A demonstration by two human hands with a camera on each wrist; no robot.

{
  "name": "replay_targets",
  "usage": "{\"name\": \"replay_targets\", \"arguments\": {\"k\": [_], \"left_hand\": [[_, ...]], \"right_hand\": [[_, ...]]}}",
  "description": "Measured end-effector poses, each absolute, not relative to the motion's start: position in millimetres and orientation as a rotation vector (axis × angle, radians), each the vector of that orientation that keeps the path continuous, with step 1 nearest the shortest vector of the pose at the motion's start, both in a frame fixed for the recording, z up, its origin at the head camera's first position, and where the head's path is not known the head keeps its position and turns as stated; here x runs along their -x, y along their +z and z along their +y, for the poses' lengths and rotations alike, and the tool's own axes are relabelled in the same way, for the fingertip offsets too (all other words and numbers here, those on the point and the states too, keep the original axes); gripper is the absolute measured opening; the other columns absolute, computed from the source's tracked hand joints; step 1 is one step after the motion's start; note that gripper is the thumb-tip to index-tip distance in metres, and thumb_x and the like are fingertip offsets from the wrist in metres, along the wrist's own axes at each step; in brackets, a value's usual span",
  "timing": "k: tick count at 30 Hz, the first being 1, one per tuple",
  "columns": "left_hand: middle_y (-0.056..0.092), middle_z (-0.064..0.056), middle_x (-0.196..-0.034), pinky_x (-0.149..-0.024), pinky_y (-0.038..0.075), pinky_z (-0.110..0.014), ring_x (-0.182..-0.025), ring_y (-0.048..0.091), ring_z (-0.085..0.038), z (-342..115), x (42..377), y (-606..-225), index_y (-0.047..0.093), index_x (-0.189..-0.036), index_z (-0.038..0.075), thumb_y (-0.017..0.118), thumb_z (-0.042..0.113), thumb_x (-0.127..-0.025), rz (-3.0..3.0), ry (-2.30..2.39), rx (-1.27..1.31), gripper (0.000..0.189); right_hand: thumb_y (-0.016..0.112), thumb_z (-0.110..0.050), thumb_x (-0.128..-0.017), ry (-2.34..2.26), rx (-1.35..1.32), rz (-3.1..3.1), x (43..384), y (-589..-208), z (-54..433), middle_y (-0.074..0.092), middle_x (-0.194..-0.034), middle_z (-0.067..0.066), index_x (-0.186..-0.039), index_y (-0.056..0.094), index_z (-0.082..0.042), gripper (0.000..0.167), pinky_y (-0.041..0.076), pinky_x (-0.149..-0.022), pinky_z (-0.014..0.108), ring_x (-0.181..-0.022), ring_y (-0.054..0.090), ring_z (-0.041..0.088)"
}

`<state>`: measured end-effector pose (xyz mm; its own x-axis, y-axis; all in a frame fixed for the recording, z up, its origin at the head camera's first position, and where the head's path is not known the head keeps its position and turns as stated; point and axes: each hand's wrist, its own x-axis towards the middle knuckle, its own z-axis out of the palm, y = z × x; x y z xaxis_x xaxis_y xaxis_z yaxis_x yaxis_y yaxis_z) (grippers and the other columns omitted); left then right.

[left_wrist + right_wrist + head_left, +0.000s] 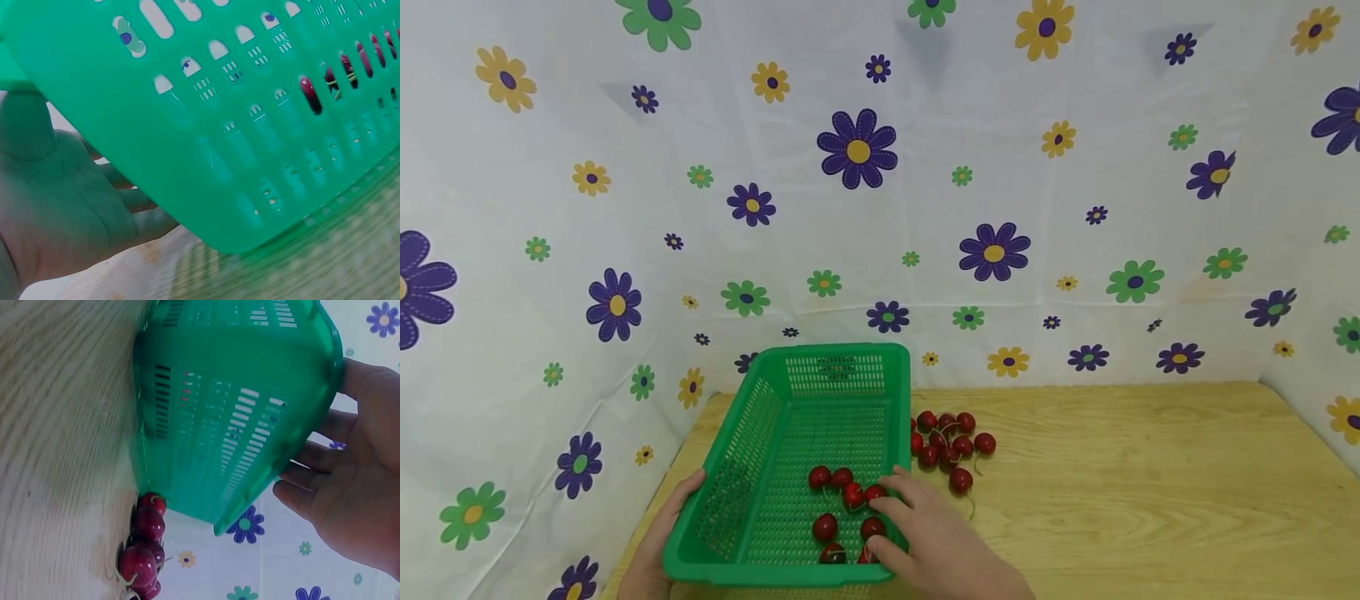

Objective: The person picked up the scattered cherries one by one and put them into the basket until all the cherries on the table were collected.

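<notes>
At the near left, the left hand [655, 537] holds the corner of a green basket [786, 575], its thumb tucked by the rim and its fingers reaching along the outside of the wall; the left wrist view shows those fingers nearly straight. At the near right, the right hand [936, 533] has its fingers spread over the basket's right rim, fingertips inside, close to the fruit.

The basket stands upright on the left part of a wood-grain counter [1120, 483], its slotted walls and perforated floor showing. In its near right part lie about eight dark red cherries [824, 527], one partly hidden beside the right thumb; a few carry thin stems. The left half and far end of the basket floor are bare.

Just beyond the right hand, beside the basket's right wall, a loose pile of cherries [949, 457] rests on the counter, pale stems crossing among them. One cherry [960, 481] lies at the pile's near edge, its stem pointing toward the near side.

Behind the counter's far edge hangs a white cloth [1112, 175] printed with purple, yellow and green flowers [857, 150], continuing along the left and right sides.
</notes>
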<state>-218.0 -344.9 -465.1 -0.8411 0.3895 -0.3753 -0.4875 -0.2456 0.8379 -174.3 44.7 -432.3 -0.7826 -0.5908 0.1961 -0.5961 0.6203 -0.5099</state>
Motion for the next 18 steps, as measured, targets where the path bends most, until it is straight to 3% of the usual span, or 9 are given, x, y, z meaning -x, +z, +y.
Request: {"name": "replay_targets", "arguments": {"k": [10,18], "left_hand": [[0.063,0.004,-0.109,-0.087,0.054,-0.031,-0.096,0.063,-0.012,-347.5,217.4,-465.6,0.062,-0.116,0.032,0.024,0.051,-0.107,1.362,2.114,0.049,0.043],[0.063,0.003,-0.112,-0.089,0.054,-0.033,-0.098,0.063,-0.013,-346.0,219.0,-464.8,0.061,-0.117,0.035,0.027,0.054,-0.106,1.414,2.096,0.086,0.041]], "right_hand": [[0.055,-0.040,-0.102,0.858,-0.969,-2.816,178.6,-432.7,54.9,0.049,-0.146,0.008,-0.131,0.061,-0.009,0.042,0.041,-0.108,0.048,-0.138,0.042,0.029],[0.064,-0.030,-0.098,0.919,-0.902,-2.778,182.1,-431.9,62.4,0.050,-0.142,0.010,-0.129,0.062,-0.007,0.038,0.045,-0.105,0.046,-0.132,0.047,0.027]]}}
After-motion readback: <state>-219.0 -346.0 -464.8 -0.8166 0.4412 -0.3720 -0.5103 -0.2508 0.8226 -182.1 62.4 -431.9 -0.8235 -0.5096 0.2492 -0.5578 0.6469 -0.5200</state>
